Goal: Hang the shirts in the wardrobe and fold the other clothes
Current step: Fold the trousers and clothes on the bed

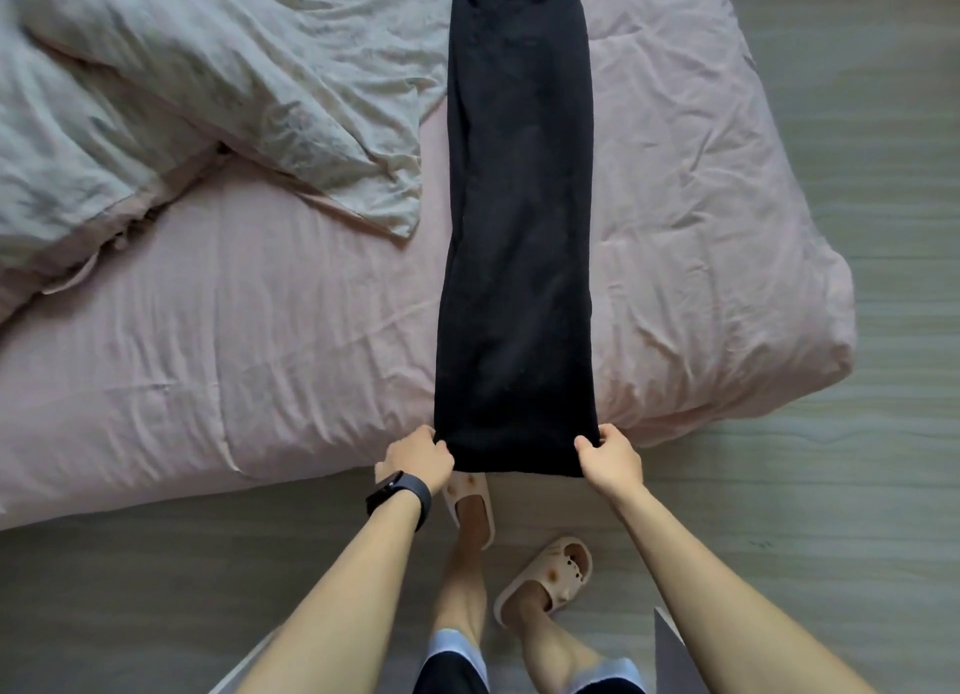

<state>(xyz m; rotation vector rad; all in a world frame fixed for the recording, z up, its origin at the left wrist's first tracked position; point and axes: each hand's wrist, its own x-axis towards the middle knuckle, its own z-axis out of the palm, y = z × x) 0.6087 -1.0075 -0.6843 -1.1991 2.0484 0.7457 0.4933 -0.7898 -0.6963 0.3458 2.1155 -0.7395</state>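
A long black garment, probably trousers, lies stretched flat along the pink bed, running from the top of the view down to the bed's near edge. My left hand, with a dark watch on its wrist, grips the garment's near left corner. The near right corner is gripped by my right hand. The near hem hangs slightly over the bed edge between the two hands.
A crumpled pale grey-green duvet covers the bed's upper left. Grey wood-look floor lies to the right and in front. My feet in beige slippers stand close to the bed edge.
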